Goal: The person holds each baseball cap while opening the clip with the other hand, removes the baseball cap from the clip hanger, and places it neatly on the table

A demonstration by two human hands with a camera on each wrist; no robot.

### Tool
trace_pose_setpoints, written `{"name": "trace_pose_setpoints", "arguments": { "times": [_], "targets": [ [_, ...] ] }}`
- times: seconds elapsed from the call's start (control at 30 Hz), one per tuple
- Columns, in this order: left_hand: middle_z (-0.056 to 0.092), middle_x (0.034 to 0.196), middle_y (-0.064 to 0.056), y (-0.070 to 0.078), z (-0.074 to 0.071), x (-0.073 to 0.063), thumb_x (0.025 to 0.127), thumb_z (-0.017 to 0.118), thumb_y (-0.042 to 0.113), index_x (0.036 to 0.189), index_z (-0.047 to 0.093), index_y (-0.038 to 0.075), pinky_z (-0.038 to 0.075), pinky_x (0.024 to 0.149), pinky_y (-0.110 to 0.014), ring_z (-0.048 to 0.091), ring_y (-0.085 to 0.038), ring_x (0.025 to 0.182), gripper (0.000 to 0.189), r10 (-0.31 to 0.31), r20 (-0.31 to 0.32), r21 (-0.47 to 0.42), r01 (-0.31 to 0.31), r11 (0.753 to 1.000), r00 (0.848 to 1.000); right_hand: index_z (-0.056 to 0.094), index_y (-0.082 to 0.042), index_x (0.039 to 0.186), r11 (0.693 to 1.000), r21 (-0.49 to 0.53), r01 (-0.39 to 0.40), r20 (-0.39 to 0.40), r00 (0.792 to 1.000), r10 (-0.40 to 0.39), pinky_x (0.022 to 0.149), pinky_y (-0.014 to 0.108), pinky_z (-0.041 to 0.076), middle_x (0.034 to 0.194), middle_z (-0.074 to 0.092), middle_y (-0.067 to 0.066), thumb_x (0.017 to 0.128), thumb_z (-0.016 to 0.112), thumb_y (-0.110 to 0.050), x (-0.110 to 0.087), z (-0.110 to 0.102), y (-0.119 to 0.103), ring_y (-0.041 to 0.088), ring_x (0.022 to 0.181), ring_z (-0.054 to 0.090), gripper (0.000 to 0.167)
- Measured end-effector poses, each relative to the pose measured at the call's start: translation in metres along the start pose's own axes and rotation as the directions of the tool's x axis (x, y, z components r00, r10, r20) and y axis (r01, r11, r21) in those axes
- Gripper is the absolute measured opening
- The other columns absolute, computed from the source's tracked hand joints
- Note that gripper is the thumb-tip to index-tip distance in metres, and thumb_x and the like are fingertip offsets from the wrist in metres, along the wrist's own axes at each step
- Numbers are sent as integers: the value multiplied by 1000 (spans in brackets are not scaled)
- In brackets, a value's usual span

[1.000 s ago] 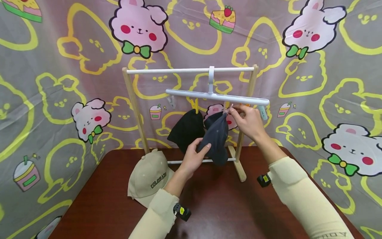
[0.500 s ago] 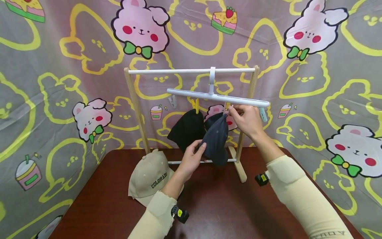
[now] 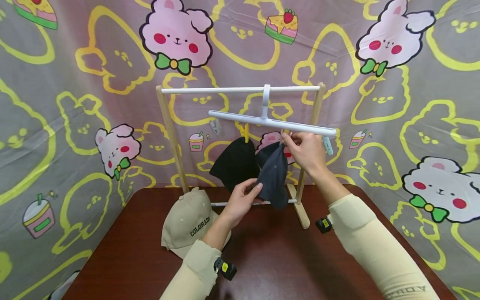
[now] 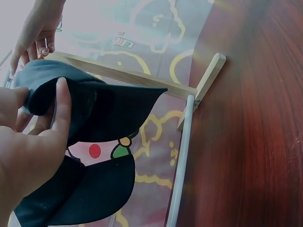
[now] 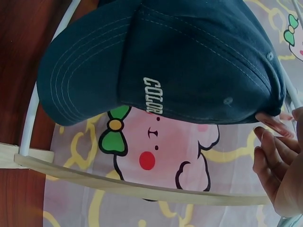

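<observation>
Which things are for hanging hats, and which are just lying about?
Seemingly for hanging:
navy cap in the left hand
pink clip in the right hand
white hanger
rack
black cap under yellow clip

Probably just about:
beige cap on the table
patterned backdrop

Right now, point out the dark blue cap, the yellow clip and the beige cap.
Dark blue cap (image 5: pixel 177 61): right wrist view, on its crown.
Yellow clip (image 3: pixel 246 133): head view, on its middle.
Beige cap (image 3: pixel 186 220): head view, on its crown.

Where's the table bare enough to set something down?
The table is bare between the sleeves, in front of the rack foot, and left of the beige cap. Under the hanger it is crowded: black cap, navy cap, left hand, right hand.
</observation>
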State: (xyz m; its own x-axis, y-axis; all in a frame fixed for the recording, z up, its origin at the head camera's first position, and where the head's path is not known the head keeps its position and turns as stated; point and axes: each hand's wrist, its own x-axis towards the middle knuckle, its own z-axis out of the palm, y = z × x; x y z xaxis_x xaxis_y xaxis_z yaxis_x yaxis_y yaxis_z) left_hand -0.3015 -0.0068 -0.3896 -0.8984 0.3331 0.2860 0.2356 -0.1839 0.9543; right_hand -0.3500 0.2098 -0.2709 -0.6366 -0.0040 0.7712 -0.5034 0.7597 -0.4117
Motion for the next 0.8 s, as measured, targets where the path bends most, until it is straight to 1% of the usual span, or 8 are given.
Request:
{"name": "trace_pose_setpoints", "arguments": {
  "times": [0.13, 0.2, 0.27, 0.33, 0.43, 0.6, 0.7, 0.8],
  "targets": [
    [68, 114, -16, 0, -1, 0, 104, 61, 15, 131, 64, -1, 58, 90, -47, 68, -18, 90, 31, 7, -9, 56, -7, 998, 1000, 77, -10, 79, 999, -45, 3, -9, 1000, -4, 54, 37, 43, 68, 72, 4, 97, 69, -42, 0, 3, -1, 22, 61, 65, 38],
    [69, 116, -15, 0, -2, -1, 103, 63, 15, 131, 64, 0, 57, 93, -46, 69, -17, 95, 31, 8, -16, 80, -7, 997, 1000, 75, -12, 75, 998, -58, 2, -16, 1000, -3, 52, 37, 39, 64, 70, 2, 97, 69, -44, 0, 4, -2, 21, 57, 61, 40],
    [69, 120, -16, 1, -2, -1, 103, 64, 14, 132, 64, 0, 56, 96, -44, 69, -18, 100, 33, 14, -20, 93, -12, 996, 1000, 74, -13, 73, 998, -63, 2, -25, 1000, -4, 51, 37, 38, 62, 70, 0, 97, 69, -45, 0, 5, -2, 21, 55, 61, 40],
    [68, 124, -16, 1, -2, -2, 102, 64, 14, 134, 63, 0, 56, 96, -41, 69, -20, 104, 34, 18, -18, 94, -17, 995, 1000, 74, -14, 73, 998, -67, 0, -35, 999, -3, 50, 36, 37, 63, 70, 0, 97, 68, -47, 0, 6, -2, 20, 56, 63, 42],
    [66, 128, -19, 1, -1, -2, 103, 63, 11, 136, 61, 0, 56, 97, -41, 69, -22, 108, 35, 33, -2, 72, -33, 997, 999, 75, -14, 72, 998, -70, -9, -52, 999, 5, 48, 36, 37, 62, 69, -1, 96, 69, -49, 1, 7, -3, 20, 55, 62, 42],
    [66, 128, -21, -1, 0, -3, 102, 62, 7, 137, 61, -2, 56, 97, -42, 69, -19, 106, 36, 66, -1, 53, -66, 996, 998, 73, -14, 69, 998, -62, -17, -74, 997, 12, 43, 34, 34, 59, 67, -1, 95, 70, -49, 0, 8, -3, 17, 51, 59, 43],
    [67, 126, -21, 0, -1, -4, 101, 64, 6, 135, 62, -2, 57, 94, -38, 69, -19, 104, 35, 84, -23, 74, -82, 994, 996, 72, -13, 68, 999, -45, -15, -75, 997, 12, 40, 32, 32, 59, 69, -1, 95, 71, -45, 1, 8, -3, 15, 50, 61, 42],
    [68, 122, -22, 0, -2, -4, 101, 64, 6, 133, 63, -4, 58, 92, -34, 70, -18, 101, 33, 100, -32, 85, -96, 992, 995, 72, -13, 66, 998, -51, -22, -80, 997, 18, 40, 34, 32, 57, 67, -1, 95, 72, -44, 2, 9, -4, 16, 49, 59, 42]
  ]
}}
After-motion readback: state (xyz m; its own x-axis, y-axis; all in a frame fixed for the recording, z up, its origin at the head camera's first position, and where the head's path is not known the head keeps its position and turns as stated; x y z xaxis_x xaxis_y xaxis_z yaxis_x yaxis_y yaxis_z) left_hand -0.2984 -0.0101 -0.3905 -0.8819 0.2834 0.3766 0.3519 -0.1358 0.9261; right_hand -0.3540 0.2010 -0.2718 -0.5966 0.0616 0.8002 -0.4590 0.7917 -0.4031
